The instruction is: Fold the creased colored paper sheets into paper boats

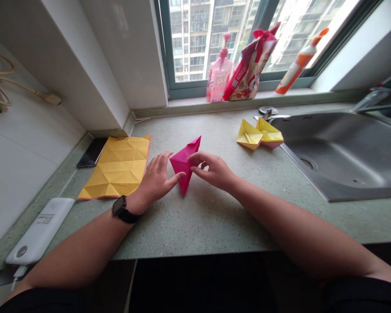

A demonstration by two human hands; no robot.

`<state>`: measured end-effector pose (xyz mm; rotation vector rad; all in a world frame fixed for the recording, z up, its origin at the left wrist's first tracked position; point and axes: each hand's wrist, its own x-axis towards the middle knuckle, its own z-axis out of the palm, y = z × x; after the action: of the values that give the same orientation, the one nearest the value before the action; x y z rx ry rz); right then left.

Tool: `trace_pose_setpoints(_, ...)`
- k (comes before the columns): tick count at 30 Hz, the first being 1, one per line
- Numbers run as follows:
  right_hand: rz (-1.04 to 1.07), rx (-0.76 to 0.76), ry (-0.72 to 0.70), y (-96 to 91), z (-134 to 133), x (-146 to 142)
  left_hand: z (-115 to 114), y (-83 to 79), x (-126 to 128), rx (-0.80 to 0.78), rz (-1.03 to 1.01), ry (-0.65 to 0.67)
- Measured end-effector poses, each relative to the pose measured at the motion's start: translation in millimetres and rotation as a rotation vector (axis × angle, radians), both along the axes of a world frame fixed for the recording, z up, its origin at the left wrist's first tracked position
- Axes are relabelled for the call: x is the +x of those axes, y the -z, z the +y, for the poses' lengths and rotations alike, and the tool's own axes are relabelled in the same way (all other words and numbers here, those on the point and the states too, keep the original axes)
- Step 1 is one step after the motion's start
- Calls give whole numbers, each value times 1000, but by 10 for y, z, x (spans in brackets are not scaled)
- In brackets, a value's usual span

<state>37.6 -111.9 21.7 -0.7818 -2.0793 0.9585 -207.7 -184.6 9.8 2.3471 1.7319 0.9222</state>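
Note:
A bright pink folded paper piece (pixel 181 161), pointed at its ends, rests on the counter between my hands. My right hand (pixel 215 169) has thumb and index finger at its right edge, pinching it. On the other side, my left hand (pixel 156 176) is open, fingers stretched and thumb apart, its thumb tip over or against the paper's lower left side; whether it touches cannot be told. A black watch is on my left wrist. Left of that hand lies a creased yellow paper sheet (pixel 122 163) with a pinkish edge. Two yellow folded paper pieces (pixel 249 138) stand by the sink.
A steel sink (pixel 345 182) is sunk into the counter (pixel 195 230) at right. A phone (pixel 93 152) and a white power bank (pixel 41 230) with a cable lie at left. On the windowsill stand a pink pump bottle (pixel 219 76), a red bag (pixel 250 69) and an orange-white bottle (pixel 296 65).

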Motion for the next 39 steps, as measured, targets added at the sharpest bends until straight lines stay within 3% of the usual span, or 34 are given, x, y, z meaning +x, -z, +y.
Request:
trace_pose_setpoints(4, -41, 240, -76, -62, -86, 6, -12, -24, 3, -59, -68, 34)
trace_pose_setpoints(8, -85, 315, -160, -83, -138, 5, -13, -55, 17, -86, -179, 94)
trace_pose_setpoints(13, -40, 293, -189, -110, -157, 17, 14, -55, 17, -157, -371, 137)
trace_pose_setpoints(19, 66, 257, 111, -132, -117, 48, 66, -16, -25, -193, -567, 170)
trace_pose_setpoints(21, 82, 208, 149, -117, -99, 47, 66, -23, -24, -186, -575, 217)
trace_pose_setpoints(26, -6, 47, 72, -78, -71, 37, 31, -59, 2, -185, -579, 320)
trace_pose_setpoints(30, -1, 6, 37, -61, -37, 38, 22, -58, -10, -188, -549, 347)
trace_pose_setpoints(39, 66, -67, 88, -13, 86, 62, 90, -72, -52, -51, -497, 213)
